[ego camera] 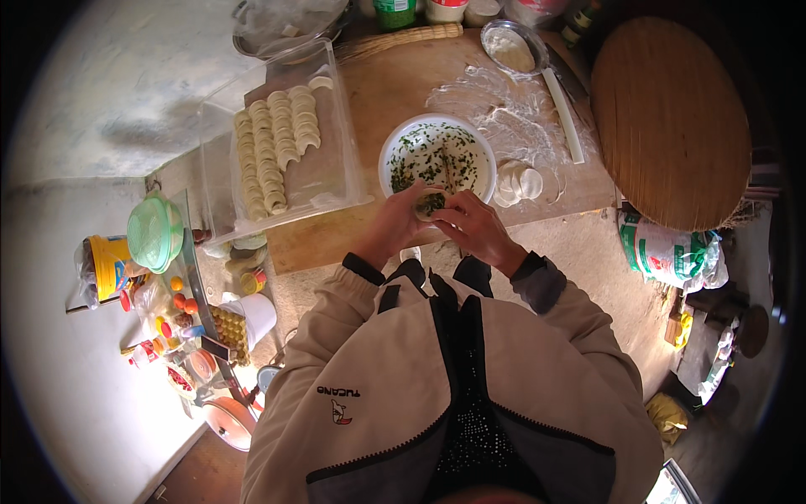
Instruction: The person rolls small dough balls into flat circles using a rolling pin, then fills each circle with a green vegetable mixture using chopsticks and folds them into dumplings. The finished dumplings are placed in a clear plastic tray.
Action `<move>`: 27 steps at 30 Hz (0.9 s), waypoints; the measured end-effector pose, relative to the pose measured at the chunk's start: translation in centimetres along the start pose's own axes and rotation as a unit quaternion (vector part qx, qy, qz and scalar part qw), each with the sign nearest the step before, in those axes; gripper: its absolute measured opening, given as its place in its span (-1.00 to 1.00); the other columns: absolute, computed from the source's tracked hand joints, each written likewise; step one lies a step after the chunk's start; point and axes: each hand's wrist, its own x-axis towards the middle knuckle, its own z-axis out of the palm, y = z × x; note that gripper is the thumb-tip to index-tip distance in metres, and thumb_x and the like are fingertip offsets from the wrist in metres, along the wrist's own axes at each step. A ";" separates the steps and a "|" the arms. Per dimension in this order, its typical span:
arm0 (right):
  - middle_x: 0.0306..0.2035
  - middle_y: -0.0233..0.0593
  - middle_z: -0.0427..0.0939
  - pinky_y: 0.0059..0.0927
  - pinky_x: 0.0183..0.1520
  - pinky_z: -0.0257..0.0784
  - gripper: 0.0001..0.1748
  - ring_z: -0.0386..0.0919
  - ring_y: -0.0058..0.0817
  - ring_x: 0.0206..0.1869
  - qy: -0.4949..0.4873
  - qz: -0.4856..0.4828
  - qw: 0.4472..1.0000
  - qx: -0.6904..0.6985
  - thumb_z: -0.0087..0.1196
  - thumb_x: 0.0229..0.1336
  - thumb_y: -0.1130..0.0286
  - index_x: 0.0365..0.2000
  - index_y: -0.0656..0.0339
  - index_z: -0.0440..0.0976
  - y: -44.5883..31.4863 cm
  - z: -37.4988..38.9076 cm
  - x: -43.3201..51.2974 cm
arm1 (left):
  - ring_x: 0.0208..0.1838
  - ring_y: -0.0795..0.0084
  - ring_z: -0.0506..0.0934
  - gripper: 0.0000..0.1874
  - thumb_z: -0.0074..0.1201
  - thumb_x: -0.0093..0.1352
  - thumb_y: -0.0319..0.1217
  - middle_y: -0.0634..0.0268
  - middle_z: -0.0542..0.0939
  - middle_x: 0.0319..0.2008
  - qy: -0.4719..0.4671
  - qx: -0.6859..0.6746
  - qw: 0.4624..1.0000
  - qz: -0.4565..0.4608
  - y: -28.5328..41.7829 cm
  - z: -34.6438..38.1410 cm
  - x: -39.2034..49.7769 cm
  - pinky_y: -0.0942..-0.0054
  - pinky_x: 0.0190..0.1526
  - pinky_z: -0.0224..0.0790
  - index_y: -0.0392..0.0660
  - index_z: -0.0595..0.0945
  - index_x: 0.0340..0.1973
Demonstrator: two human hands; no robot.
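Note:
A round dough wrapper with dark green chopped filling (431, 204) rests in my left hand (402, 217), which cups it from the left. The fingers of my right hand (475, 225) pinch the wrapper's right edge. Both hands are over the near rim of a white bowl (385, 151). Green filling clings to the bowl's inside, and what look like chopsticks (449, 165) stand in it. Right of the bowl lies a small pile of flat dough wrappers (519, 183). On the left, a clear plastic tray (327, 183) holds rows of folded dumplings (269, 151).
The wooden board (371, 82) is dusted with flour at right. A white rolling pin (563, 116), a knife (567, 75) and a metal bowl of flour (511, 49) lie there. A large round wooden lid (670, 123) stands at the right edge. A straw brush (403, 39) lies behind.

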 end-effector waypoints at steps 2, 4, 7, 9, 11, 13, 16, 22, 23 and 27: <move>-0.21 -0.29 0.52 -0.19 -0.09 0.60 -0.81 0.60 -0.23 -0.08 0.002 -0.005 1.000 0.004 0.37 0.17 0.48 -0.19 0.11 0.65 0.1 0.1 0.1 | 0.14 0.34 0.67 -0.52 -0.17 0.73 -0.21 0.06 0.63 0.17 -0.008 0.021 1.000 0.009 0.0 0.4 -0.3 0.35 0.23 0.63 -0.43 0.56 0.20; -0.21 -0.29 0.52 -0.21 -0.12 0.59 -0.81 0.60 -0.22 -0.11 0.017 -0.004 1.000 0.023 0.36 0.17 0.49 -0.19 0.13 0.64 0.2 0.3 -0.1 | 0.16 0.36 0.66 -0.55 -0.16 0.72 -0.25 0.08 0.63 0.17 -0.001 0.084 0.996 0.030 0.0 0.8 -0.6 0.34 0.23 0.64 -0.43 0.57 0.20; -0.20 -0.25 0.52 -0.26 -0.16 0.58 -0.84 0.61 -0.24 -0.20 0.034 0.051 0.996 0.067 0.34 0.22 0.49 -0.19 0.18 0.63 0.2 0.8 -0.2 | 0.16 0.39 0.64 -0.60 -0.10 0.69 -0.28 0.14 0.62 0.12 0.012 0.124 0.992 0.033 -0.3 1.3 -0.9 0.36 0.22 0.64 -0.39 0.61 0.16; -0.22 -0.23 0.52 -0.29 -0.20 0.57 -0.86 0.62 -0.28 -0.25 0.052 0.111 0.986 0.116 0.32 0.26 0.49 -0.18 0.22 0.62 0.1 1.2 -0.2 | 0.15 0.40 0.63 -0.62 -0.07 0.68 -0.29 0.16 0.62 0.10 0.003 0.129 0.991 0.041 -0.5 1.3 -0.8 0.37 0.22 0.64 -0.38 0.62 0.15; -0.23 -0.21 0.52 -0.32 -0.24 0.55 -0.86 0.62 -0.33 -0.29 0.071 0.146 0.976 0.143 0.30 0.30 0.48 -0.17 0.25 0.61 0.2 1.5 -0.1 | 0.15 0.40 0.63 -0.62 -0.08 0.68 -0.31 0.16 0.63 0.10 -0.012 0.130 0.989 0.062 -0.7 1.1 -0.5 0.37 0.24 0.63 -0.39 0.61 0.17; -0.25 -0.20 0.52 -0.35 -0.27 0.53 -0.86 0.61 -0.38 -0.33 0.098 0.152 0.972 0.153 0.29 0.33 0.47 -0.16 0.28 0.61 0.3 1.6 0.1 | 0.15 0.42 0.63 -0.62 -0.03 0.65 -0.33 0.17 0.66 0.10 -0.023 0.164 0.984 0.064 -0.7 0.7 -0.3 0.37 0.24 0.60 -0.39 0.61 0.20; -0.26 -0.21 0.53 -0.38 -0.28 0.51 -0.84 0.59 -0.41 -0.35 0.114 0.151 0.969 0.159 0.30 0.32 0.47 -0.15 0.30 0.61 0.6 1.6 0.3 | 0.14 0.45 0.63 -0.60 0.06 0.61 -0.34 0.18 0.70 0.08 -0.034 0.318 0.941 0.109 -0.6 0.0 -0.1 0.38 0.23 0.55 -0.37 0.61 0.24; -0.25 -0.28 0.51 -0.49 -0.32 0.48 -0.84 0.57 -0.59 -0.37 0.080 0.168 0.971 0.150 0.32 0.32 0.49 -0.16 0.34 0.60 0.7 1.0 0.8 | 0.08 0.50 0.64 -0.59 0.20 0.53 -0.39 0.20 0.75 0.07 -0.035 0.401 0.901 0.161 -0.6 -0.6 -0.1 0.40 0.17 0.51 -0.33 0.64 0.23; -0.25 -0.28 0.51 -0.48 -0.31 0.48 -0.83 0.56 -0.57 -0.37 0.074 0.158 0.974 0.142 0.32 0.33 0.47 -0.16 0.33 0.60 0.6 0.8 0.9 | 0.07 0.50 0.65 -0.60 0.20 0.53 -0.40 0.20 0.75 0.07 -0.045 0.385 0.906 0.168 -0.6 -0.5 -0.1 0.40 0.16 0.51 -0.33 0.64 0.22; -0.25 -0.26 0.49 -0.40 -0.26 0.48 -0.79 0.55 -0.46 -0.32 0.043 0.128 0.984 0.120 0.32 0.33 0.42 -0.12 0.31 0.60 0.8 -0.3 1.5 | 0.05 0.53 0.63 -0.63 0.21 0.52 -0.42 0.24 0.75 0.03 -0.030 0.417 0.896 0.148 -0.4 -0.2 -0.1 0.43 0.14 0.50 -0.33 0.66 0.19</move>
